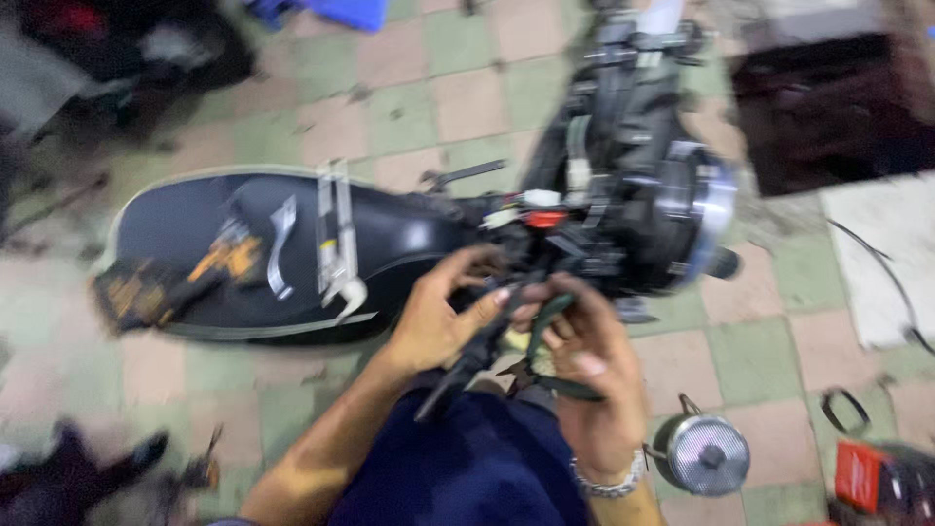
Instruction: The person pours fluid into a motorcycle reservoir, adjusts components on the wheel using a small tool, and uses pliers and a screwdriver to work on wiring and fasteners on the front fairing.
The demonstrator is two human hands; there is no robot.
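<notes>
Glossy black plastic on that body panel, w/ shiny metal strips across it. Headlamp housing is matt black plastic, chrome rim gleaming. Your right hand grips a dark green rubbery cable; metal wristband glints. Floor tiles: dull, gritty, worn.

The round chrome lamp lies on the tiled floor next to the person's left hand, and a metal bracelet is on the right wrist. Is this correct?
Not quite. In the head view the round chrome lamp lies on the tiled floor next to the person's right hand, not the left hand. The metal bracelet is indeed on the right wrist.
</notes>
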